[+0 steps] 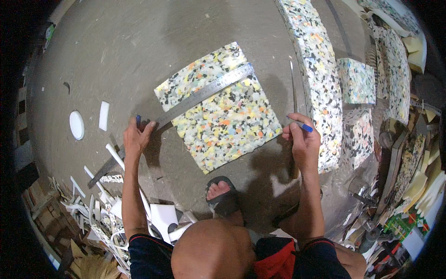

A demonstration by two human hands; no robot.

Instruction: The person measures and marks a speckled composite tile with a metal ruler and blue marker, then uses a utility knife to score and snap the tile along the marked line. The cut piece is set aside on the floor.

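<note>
A square slab of speckled multicolour foam lies tilted on the floor in front of me. Across its upper part runs a long metal ruler, its far end at the slab's right edge. My left hand grips the ruler left of the slab, thumb and fingers pressed around it. A small blue piece, like a pen cap, shows at its fingertips. My right hand pinches a pen with a blue end, just off the slab's right corner.
A thin blade-like strip lies beside a long speckled foam bar. Smaller foam blocks stand farther right. White foam offcuts pile up at lower left. A white oval piece lies on the floor. My sandalled foot is near the slab.
</note>
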